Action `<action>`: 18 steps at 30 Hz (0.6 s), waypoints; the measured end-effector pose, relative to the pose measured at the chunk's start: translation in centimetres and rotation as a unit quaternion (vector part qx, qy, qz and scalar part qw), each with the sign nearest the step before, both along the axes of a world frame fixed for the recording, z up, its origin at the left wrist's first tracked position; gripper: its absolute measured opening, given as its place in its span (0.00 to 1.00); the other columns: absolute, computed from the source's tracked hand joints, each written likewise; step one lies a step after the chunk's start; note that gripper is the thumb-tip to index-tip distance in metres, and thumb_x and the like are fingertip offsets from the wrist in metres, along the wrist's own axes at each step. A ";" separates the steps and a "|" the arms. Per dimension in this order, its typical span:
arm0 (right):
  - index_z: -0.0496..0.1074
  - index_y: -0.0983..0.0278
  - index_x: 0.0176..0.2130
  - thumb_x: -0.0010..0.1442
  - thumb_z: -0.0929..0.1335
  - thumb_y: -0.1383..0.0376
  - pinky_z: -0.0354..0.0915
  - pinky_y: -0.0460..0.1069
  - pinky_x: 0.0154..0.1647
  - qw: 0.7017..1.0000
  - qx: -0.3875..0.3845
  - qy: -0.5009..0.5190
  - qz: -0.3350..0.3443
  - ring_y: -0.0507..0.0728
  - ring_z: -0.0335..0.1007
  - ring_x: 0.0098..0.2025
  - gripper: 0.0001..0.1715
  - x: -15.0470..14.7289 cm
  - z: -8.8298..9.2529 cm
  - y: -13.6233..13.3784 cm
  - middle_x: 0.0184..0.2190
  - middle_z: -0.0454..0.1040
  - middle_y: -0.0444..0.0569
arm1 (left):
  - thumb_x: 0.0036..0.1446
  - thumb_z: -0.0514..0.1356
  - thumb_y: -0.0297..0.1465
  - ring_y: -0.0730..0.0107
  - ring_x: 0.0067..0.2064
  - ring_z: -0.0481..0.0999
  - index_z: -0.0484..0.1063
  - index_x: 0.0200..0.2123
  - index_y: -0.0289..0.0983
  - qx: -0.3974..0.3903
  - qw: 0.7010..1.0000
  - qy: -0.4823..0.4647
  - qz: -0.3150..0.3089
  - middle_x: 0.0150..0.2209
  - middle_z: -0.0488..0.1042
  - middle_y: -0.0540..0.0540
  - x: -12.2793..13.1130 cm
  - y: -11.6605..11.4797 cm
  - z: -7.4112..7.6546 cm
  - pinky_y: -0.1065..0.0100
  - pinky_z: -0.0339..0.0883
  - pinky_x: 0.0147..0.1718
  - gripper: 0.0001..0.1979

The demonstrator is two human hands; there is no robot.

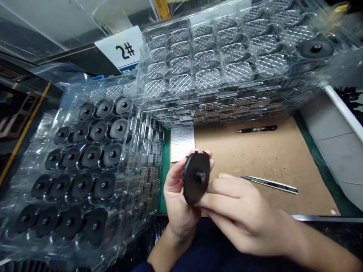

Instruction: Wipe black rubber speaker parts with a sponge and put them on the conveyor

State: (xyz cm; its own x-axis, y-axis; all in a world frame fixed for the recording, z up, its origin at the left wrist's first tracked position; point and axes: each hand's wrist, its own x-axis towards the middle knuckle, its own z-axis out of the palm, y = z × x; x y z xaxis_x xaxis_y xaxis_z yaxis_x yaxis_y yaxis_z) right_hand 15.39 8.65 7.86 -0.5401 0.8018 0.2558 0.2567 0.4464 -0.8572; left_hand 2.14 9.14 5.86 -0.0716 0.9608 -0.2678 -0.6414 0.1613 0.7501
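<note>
A black round disc part (196, 177) with a small hub in its middle is held upright over the near edge of the bench. My left hand (178, 200) grips its rim from behind, fingers curled over the top. My right hand (244, 215) closes on its lower right edge with fingertips pinched. To the left lies a clear plastic tray (133, 181) whose pockets hold several identical black discs (90, 155).
A tall stack of clear trays (227, 71) stands at the back, mostly without parts, with one black disc (314, 48) at its far right. On the cardboard sheet (269, 158) lie a black pen (256, 129), a utility knife (270, 184) and a paper slip (182, 142). A "2#" sign (124, 51) hangs behind.
</note>
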 end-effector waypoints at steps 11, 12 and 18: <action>0.74 0.63 0.43 0.62 0.61 0.58 0.65 0.48 0.33 0.917 -0.139 -0.139 -0.348 0.54 0.69 0.34 0.17 7.6 -12.4 -0.4 0.37 0.75 0.51 | 0.59 0.56 0.35 0.55 0.50 0.73 0.57 0.59 0.48 -0.161 0.964 -0.159 -0.140 0.53 0.70 0.44 -0.6 -0.5 -3.1 0.55 0.63 0.53 0.25; 0.74 0.64 0.43 0.62 0.61 0.57 0.65 0.49 0.33 0.908 -0.137 -0.145 -0.368 0.54 0.69 0.34 0.19 8.4 -13.5 -0.1 0.38 0.75 0.52 | 0.60 0.54 0.35 0.54 0.50 0.74 0.54 0.60 0.49 -0.170 0.960 -0.169 -0.142 0.52 0.71 0.44 -0.6 -0.6 -3.3 0.55 0.64 0.52 0.25; 0.74 0.63 0.44 0.60 0.62 0.59 0.64 0.53 0.39 0.910 -0.123 -0.187 -0.348 0.57 0.68 0.36 0.17 9.3 -16.0 0.5 0.39 0.75 0.51 | 0.61 0.49 0.44 0.56 0.46 0.76 0.51 0.62 0.46 -0.189 0.953 -0.174 -0.160 0.52 0.71 0.42 -0.2 -0.5 -3.1 0.63 0.70 0.45 0.27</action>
